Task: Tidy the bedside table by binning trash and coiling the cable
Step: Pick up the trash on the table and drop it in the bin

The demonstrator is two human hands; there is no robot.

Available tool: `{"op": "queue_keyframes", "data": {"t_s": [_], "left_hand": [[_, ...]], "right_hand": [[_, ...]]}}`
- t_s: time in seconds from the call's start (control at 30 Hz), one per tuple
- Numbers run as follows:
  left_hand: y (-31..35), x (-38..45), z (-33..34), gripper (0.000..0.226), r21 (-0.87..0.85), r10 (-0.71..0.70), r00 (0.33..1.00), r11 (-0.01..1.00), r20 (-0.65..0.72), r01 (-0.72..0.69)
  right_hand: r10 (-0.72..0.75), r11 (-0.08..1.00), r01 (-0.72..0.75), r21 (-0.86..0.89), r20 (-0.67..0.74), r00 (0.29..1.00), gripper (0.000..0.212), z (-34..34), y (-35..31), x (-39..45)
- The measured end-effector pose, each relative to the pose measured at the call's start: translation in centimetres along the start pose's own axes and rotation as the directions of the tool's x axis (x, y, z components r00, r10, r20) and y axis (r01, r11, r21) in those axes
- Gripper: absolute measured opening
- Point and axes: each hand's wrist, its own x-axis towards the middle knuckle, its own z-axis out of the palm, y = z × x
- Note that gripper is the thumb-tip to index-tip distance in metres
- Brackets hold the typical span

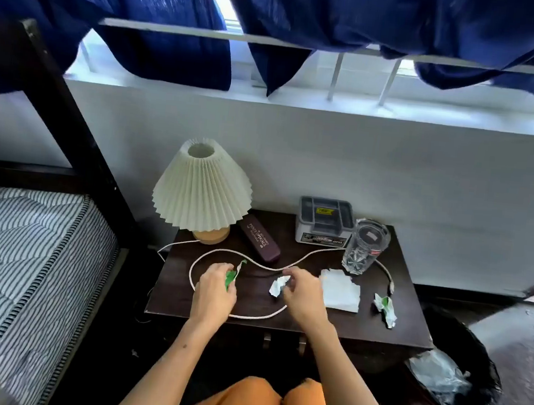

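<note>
On dark wood (378,324): crumpled wrappers (232,275), looping cable (221,253).

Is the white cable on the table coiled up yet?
No. The white cable lies spread in loose curves across the bedside table, running past the glass.

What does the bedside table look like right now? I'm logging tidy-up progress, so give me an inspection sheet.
Surface: dark table, mostly covered.
Job's things: green wrapper in the left hand; white scrap at the right fingertips; tissue and second wrapper lying loose.
Clutter: lamp, case, organiser, glass.
Grips: left hand shut on the wrapper; right hand pinching the scrap.
Cables: white cable sprawled in loops, uncoiled; thin lamp cord off the left edge.
Surroundings: bin on the floor to the right, bed to the left.
</note>
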Motion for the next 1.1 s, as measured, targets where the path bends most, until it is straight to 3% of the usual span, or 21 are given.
{"op": "queue_keyframes", "data": {"t_s": [0.23,0.33,0.6,0.7,0.77,0.9,1.0,1.1], "left_hand": [[-2.4,3.8,3.1,0.069,0.324,0.104,0.964,0.928,0.246,-0.183],[-2.7,4.6,4.0,0.070,0.439,0.075,0.939,0.870,0.336,-0.226],[-3.1,4.9,5.1,0.037,0.473,0.094,0.962,0.856,0.256,-0.210],[-2.7,5.0,5.1,0.032,0.347,0.056,0.976,0.929,0.208,-0.127],[-2.2,4.8,5.0,0.030,0.119,-0.057,0.993,0.992,0.099,0.045],[-0.1,4.1,4.8,0.024,-0.240,-0.260,0.965,0.935,0.034,0.261],[2.5,3.3,5.4,0.014,-0.426,-0.377,0.923,0.824,0.080,0.373],[5.8,1.9,6.6,0.008,-0.602,-0.450,0.863,0.632,0.227,0.488]], "right_hand": [[-0.001,0.976,0.037,-0.216,0.168,0.986,0.051,3.8,0.4,2.7],[0.020,0.953,0.040,-0.302,0.193,0.981,0.047,4.7,0.5,3.3],[0.019,0.900,0.018,-0.436,0.080,0.997,0.028,6.0,0.7,3.4],[0.011,0.907,0.021,-0.420,0.075,0.997,0.029,5.7,0.8,3.6],[0.045,0.948,-0.037,-0.318,0.017,0.999,0.027,5.4,0.8,3.6],[0.191,0.977,-0.180,0.113,-0.104,0.976,0.025,3.9,0.7,3.1],[0.346,0.822,-0.258,0.509,-0.085,0.935,0.023,1.7,0.7,2.3],[0.404,0.702,-0.271,0.659,-0.055,0.913,0.020,-0.3,1.6,1.1]]}}
